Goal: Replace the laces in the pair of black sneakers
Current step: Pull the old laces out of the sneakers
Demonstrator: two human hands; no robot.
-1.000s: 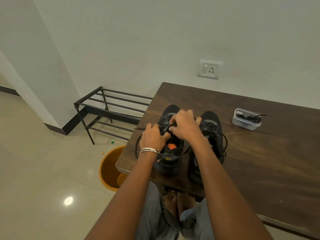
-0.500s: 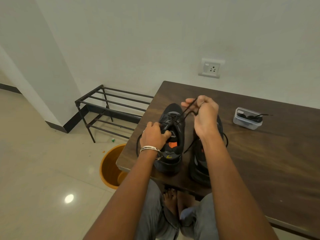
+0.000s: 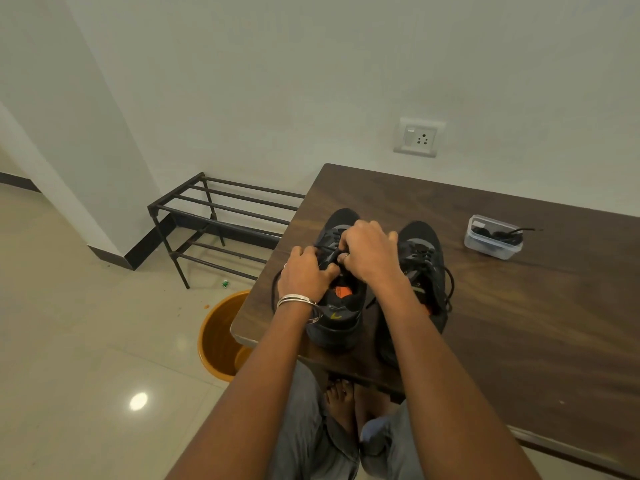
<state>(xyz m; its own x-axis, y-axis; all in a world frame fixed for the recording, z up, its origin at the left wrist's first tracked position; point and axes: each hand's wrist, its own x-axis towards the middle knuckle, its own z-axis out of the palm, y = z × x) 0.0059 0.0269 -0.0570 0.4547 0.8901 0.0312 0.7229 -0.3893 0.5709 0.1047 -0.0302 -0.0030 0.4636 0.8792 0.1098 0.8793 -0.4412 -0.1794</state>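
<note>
Pale walls and a glossy tiled floor frame a dark wooden counter (image 3: 519, 323), where a pair of black sneakers stands side by side, toes pointing away. Both hands work over the left sneaker (image 3: 337, 306), which sits near the counter's left edge. The left hand (image 3: 306, 271), wearing a metal bangle (image 3: 298, 300), has its fingers curled on the sneaker's upper and lace (image 3: 325, 249); the right hand (image 3: 370, 251) is bent over the eyelet rows, fingertips pinching the same lace. The right sneaker (image 3: 424, 261) stands just beside, its loose lace spilling along its outer side. A clear plastic container (image 3: 493, 237) holding dark laces waits well apart to the right.

This looks like working the lace through an eyelet. To do it cleanly, the left hand should keep the upper steady while the right pinches close to the lace tip, feeding straight through and pulling slack evenly so no crossing twists or binds.
</note>
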